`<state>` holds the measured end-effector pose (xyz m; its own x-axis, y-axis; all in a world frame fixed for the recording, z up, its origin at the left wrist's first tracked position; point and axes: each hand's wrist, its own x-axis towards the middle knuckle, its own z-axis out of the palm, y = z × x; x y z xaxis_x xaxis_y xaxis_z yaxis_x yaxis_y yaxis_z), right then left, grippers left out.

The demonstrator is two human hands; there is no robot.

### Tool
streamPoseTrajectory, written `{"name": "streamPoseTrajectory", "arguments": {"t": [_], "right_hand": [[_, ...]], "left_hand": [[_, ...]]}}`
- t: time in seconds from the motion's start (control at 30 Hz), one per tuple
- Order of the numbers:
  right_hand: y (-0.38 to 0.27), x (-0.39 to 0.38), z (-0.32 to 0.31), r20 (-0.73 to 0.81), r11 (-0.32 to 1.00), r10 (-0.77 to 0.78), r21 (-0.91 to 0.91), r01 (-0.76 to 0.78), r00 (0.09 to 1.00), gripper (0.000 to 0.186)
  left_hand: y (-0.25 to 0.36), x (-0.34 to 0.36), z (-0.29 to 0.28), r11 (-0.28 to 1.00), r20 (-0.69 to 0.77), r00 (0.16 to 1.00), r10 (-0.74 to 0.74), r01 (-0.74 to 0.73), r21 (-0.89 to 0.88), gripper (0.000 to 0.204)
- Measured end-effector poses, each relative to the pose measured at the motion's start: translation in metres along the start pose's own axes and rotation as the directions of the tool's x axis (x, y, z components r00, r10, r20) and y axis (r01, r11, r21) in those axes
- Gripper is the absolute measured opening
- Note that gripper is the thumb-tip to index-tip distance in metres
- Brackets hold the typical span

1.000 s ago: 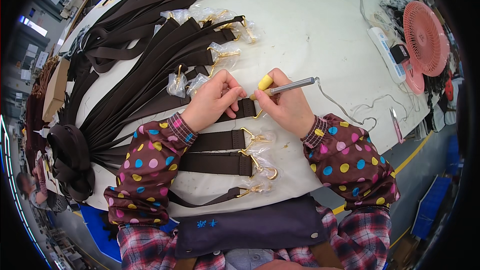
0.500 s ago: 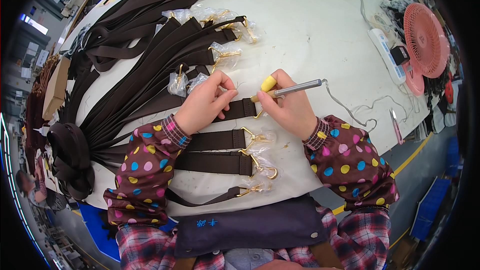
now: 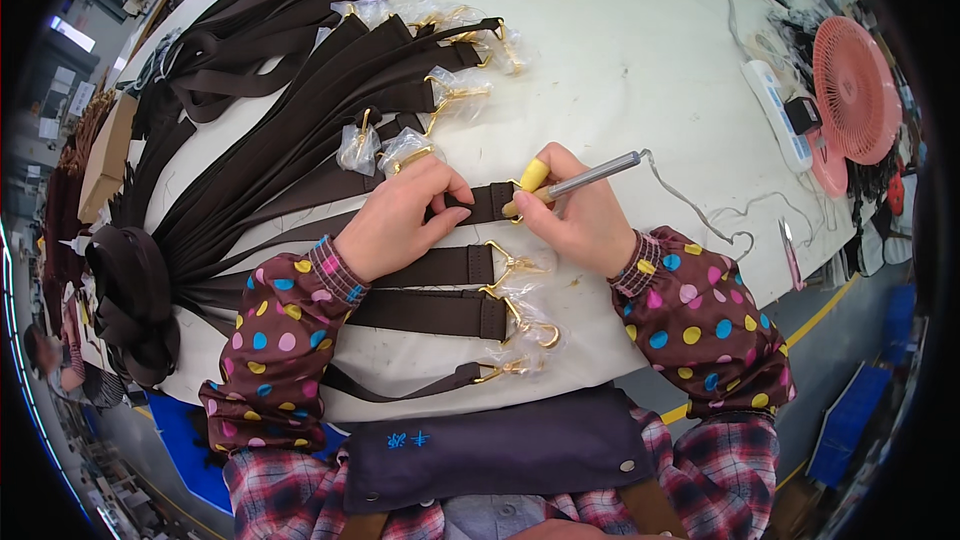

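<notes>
My left hand (image 3: 405, 215) is closed on a dark brown webbing strap (image 3: 490, 204), with thumb and forefinger near its stitched end. A gold metal ring shows at that end, partly behind my right fingers. My right hand (image 3: 575, 215) grips a corded, pen-shaped tool (image 3: 595, 176) with a grey shaft and tan front part. Its tip is at the strap's end; whether it touches is too small to tell. A yellow cover (image 3: 535, 176) wraps my right forefinger. Nearer me lie more straps (image 3: 430, 313) with gold hooks in clear plastic (image 3: 525, 325).
A large bundle of brown straps (image 3: 270, 120) covers the table's left side, with a coiled heap (image 3: 130, 300) at its edge. A pink fan (image 3: 855, 90), a white power strip (image 3: 778, 115) and pink-handled snips (image 3: 792, 255) lie to the right. The tool's cord (image 3: 685, 205) trails rightward.
The strap end has shifted slightly away from me, and more of its gold ring shows. My left hand has come down closer onto the strap. My right hand keeps the pen-shaped tool, nearly in place.
</notes>
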<state>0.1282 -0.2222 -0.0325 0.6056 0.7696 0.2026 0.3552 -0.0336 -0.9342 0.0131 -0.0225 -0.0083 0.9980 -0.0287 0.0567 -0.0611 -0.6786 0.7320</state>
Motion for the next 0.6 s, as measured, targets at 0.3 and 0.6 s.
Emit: {"name": "streamPoseTrajectory", "arguments": {"t": [0.3, 0.6], "right_hand": [[-0.009, 0.001, -0.004, 0.118, 0.993, 0.116, -0.036, -0.112, 0.986, 0.016], [-0.003, 0.001, 0.0, 0.024, 1.0, 0.017, -0.025, -0.017, 1.0, 0.02]], "left_hand": [[-0.004, 0.0, 0.002, 0.999, -0.032, 0.999, 0.029, -0.029, -0.014, 0.013], [-0.004, 0.0, 0.003, 0.999, -0.036, 0.999, 0.028, -0.029, -0.027, 0.012]]}}
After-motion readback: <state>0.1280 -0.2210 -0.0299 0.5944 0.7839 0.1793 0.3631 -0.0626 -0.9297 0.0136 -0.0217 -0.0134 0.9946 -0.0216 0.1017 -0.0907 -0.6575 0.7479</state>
